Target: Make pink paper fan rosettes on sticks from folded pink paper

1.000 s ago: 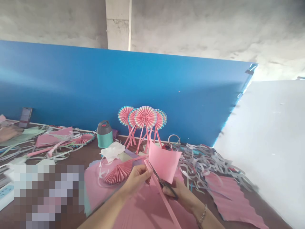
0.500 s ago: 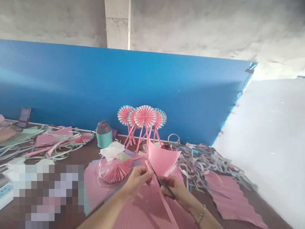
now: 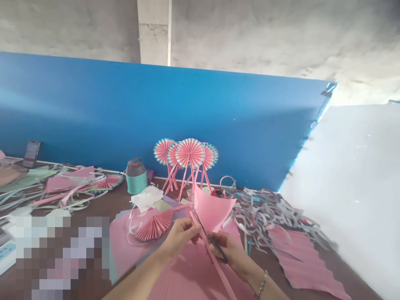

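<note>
My left hand (image 3: 184, 233) pinches a long folded strip of pink paper (image 3: 215, 265) near its upper end. In my right hand (image 3: 229, 250) is a pair of dark scissors (image 3: 203, 229), its blades lying along the strip between it and a curling pink sheet (image 3: 212, 207). That sheet stands up just beyond the blades. Below both hands spreads more pink paper (image 3: 187, 275). A pleated pink paper fan (image 3: 154, 226) rests left of my left hand, on a pile of coloured sheets.
Several round paper fans on sticks (image 3: 190, 153) stand at the back by the blue partition (image 3: 93, 104). A teal container (image 3: 136, 182) is left of them. Curled paper strips (image 3: 268, 212) and a wavy pink sheet (image 3: 309, 258) lie right. Another person's hand (image 3: 11, 174) shows far left.
My right hand and the scissors have shifted very slightly to the left. My left hand keeps its hold on the strip in nearly the same place.
</note>
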Demonstrator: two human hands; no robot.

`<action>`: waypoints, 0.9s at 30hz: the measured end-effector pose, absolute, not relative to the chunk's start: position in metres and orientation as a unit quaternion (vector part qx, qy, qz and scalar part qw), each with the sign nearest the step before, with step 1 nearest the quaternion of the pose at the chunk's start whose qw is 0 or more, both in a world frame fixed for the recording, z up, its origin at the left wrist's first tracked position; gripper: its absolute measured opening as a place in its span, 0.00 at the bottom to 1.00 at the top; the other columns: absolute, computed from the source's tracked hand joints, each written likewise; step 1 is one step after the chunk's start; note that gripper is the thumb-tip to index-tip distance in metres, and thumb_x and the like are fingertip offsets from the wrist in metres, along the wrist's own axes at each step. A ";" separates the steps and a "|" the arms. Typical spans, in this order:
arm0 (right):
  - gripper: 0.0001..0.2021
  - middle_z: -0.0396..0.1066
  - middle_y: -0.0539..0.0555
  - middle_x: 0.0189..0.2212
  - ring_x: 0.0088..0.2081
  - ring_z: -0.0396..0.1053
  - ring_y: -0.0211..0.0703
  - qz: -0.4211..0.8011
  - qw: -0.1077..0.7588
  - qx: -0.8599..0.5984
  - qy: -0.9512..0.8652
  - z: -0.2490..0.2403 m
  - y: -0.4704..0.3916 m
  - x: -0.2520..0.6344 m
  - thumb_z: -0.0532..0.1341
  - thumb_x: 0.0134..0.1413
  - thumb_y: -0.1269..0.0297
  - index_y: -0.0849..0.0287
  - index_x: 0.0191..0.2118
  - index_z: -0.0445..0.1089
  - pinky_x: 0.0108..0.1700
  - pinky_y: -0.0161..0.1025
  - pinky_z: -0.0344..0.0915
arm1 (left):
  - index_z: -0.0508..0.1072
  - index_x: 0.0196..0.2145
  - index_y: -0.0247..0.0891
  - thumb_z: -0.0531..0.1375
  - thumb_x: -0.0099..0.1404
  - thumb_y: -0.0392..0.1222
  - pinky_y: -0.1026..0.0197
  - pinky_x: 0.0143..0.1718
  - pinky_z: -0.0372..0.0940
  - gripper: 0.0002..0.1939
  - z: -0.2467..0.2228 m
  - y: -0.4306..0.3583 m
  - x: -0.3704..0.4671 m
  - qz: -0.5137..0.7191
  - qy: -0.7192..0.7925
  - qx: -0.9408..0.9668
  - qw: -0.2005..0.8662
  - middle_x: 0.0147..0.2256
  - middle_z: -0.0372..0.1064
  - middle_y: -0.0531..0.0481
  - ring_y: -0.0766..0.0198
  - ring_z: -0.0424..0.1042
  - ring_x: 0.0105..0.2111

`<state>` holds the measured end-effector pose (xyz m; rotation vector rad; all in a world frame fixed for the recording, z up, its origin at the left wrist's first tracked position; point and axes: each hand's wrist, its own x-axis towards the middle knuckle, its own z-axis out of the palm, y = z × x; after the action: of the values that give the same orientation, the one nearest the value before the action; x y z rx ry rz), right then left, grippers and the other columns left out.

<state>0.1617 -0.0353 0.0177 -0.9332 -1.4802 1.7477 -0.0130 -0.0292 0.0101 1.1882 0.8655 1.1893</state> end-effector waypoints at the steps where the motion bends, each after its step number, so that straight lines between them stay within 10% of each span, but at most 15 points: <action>1: 0.23 0.55 0.45 0.20 0.20 0.45 0.27 0.669 0.328 -0.358 -0.563 0.017 -0.035 0.162 0.69 0.35 0.49 0.64 0.34 0.72 0.21 0.29 0.42 | 0.69 0.18 0.33 0.64 0.50 0.55 0.66 0.23 0.57 0.21 0.010 -0.029 -0.013 0.509 0.371 0.509 0.587 0.17 0.64 0.52 0.69 0.63 0.19; 27: 0.20 0.64 0.47 0.22 0.22 0.57 0.31 0.637 0.350 -0.398 -0.560 0.007 -0.034 0.161 0.71 0.33 0.54 0.61 0.33 0.70 0.22 0.29 0.53 | 0.68 0.19 0.34 0.63 0.50 0.56 0.66 0.24 0.58 0.21 0.007 -0.028 -0.013 0.501 0.385 0.518 0.576 0.18 0.65 0.53 0.69 0.63 0.19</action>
<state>0.1607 -0.0342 0.0069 -1.0310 -1.4505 1.6488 -0.0133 -0.0284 0.0072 1.2138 0.9019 1.1722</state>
